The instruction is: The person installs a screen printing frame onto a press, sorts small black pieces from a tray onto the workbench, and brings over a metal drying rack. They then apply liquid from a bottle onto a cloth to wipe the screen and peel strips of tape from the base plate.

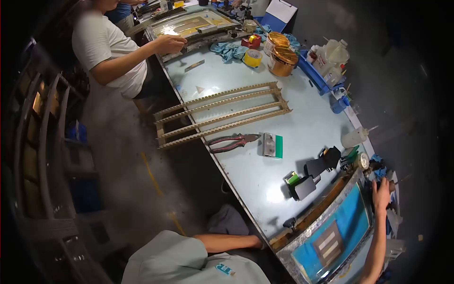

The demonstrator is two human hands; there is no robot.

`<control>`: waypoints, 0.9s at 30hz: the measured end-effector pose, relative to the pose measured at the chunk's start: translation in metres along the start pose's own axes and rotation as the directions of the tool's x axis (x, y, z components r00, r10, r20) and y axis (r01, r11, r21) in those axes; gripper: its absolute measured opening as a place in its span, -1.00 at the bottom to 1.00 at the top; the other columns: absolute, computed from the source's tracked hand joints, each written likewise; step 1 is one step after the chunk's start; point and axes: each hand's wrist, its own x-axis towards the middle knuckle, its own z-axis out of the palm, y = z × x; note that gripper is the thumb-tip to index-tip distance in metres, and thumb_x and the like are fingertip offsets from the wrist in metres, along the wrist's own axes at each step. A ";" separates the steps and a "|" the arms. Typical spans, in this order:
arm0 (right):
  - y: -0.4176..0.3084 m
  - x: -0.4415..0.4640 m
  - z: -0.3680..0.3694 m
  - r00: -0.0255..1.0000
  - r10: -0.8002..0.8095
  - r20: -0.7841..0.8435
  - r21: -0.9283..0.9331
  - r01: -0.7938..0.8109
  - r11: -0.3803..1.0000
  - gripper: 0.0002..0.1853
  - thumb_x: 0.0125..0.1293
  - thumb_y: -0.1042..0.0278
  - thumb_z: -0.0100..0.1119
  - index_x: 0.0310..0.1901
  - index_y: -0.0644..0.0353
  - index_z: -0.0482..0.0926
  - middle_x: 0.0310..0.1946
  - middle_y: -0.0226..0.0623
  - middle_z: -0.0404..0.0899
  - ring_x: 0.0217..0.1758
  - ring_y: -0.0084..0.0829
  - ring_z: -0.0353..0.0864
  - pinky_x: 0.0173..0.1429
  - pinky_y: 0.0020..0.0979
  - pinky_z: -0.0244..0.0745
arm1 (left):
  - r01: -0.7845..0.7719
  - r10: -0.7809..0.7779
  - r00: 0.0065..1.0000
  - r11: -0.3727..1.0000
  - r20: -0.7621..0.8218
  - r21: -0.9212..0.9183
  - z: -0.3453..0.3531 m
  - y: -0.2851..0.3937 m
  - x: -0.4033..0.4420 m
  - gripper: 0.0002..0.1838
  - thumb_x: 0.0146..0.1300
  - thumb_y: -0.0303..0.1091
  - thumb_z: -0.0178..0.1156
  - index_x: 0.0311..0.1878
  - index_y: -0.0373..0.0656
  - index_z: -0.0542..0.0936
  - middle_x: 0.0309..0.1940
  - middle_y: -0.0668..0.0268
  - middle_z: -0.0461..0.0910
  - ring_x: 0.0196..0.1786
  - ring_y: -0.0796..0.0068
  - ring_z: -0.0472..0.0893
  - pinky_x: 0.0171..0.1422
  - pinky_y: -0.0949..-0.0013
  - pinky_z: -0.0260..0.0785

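My right hand (pixel 381 195) reaches past the far side of a screen-printing frame (pixel 302 260). Its fingers are bent round something small and dark at the frame's edge that I cannot make out. Stretched in the frame is a blue screen (pixel 352 210), with a brownish rectangle holding pale bars. My left forearm (pixel 229 242) points toward the table's near edge; that hand is lost in shadow beside the frame's corner, its fingers hidden. Closest to the frame on the table stand black holders (pixel 305 188), one with a green piece at its side.
Red-handled pliers (pixel 234 142) lie beside a grey-and-green block (pixel 273 145). A slotted rack (pixel 222 113) overhangs the table edge. Copper-coloured tins (pixel 283 61), yellow tape (pixel 252 58) and a blue bottle tray (pixel 312 71) stand farther off. Another person's hand (pixel 170 44) is near a second frame (pixel 194 23).
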 end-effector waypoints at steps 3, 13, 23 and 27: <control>0.006 0.014 0.004 0.986 -0.102 0.129 -0.058 0.110 0.992 -0.71 0.42 0.13 0.27 -0.11 0.22 0.56 -0.09 0.05 0.63 -0.05 0.14 0.66 -0.06 0.07 0.56 | -0.021 0.021 1.000 1.000 -0.001 0.017 0.019 0.004 -0.014 -0.74 0.35 -0.23 0.16 -0.15 -0.19 0.74 -0.24 0.11 0.76 -0.09 0.10 0.75 -0.10 0.04 0.60; 0.045 0.031 0.066 0.991 -0.117 0.064 -0.133 0.124 0.983 -0.75 0.25 0.15 0.27 -0.32 0.19 0.68 -0.37 0.00 0.69 -0.23 0.04 0.71 -0.11 0.02 0.63 | -0.013 -0.125 0.980 0.740 -0.156 -0.673 -0.068 0.035 -0.161 -0.60 0.47 -0.07 0.14 0.19 -0.09 0.68 0.08 -0.10 0.67 0.11 0.05 0.71 0.04 0.17 0.61; 0.004 0.025 0.008 0.944 0.147 0.295 -0.058 -0.136 0.989 -0.71 0.17 0.16 0.22 -0.20 0.10 0.80 -0.15 -0.08 0.80 -0.06 -0.09 0.81 0.00 -0.09 0.71 | 0.116 -0.285 0.954 0.082 0.089 -0.990 -0.121 0.043 -0.135 -0.12 0.44 0.34 0.13 0.36 -0.42 0.42 -0.07 0.14 0.69 -0.21 0.36 0.75 -0.21 0.42 0.55; 0.005 0.021 0.011 0.952 0.146 0.270 -0.055 -0.136 0.989 -0.72 0.25 0.18 0.19 -0.14 0.04 0.81 -0.10 -0.21 0.81 -0.01 -0.17 0.81 0.02 -0.11 0.69 | 0.152 -0.410 0.907 0.111 0.094 -0.982 -0.136 0.054 -0.122 -0.47 0.56 0.03 0.15 0.12 -0.38 0.54 -0.31 0.24 0.68 -0.45 0.43 0.72 -0.42 0.48 0.48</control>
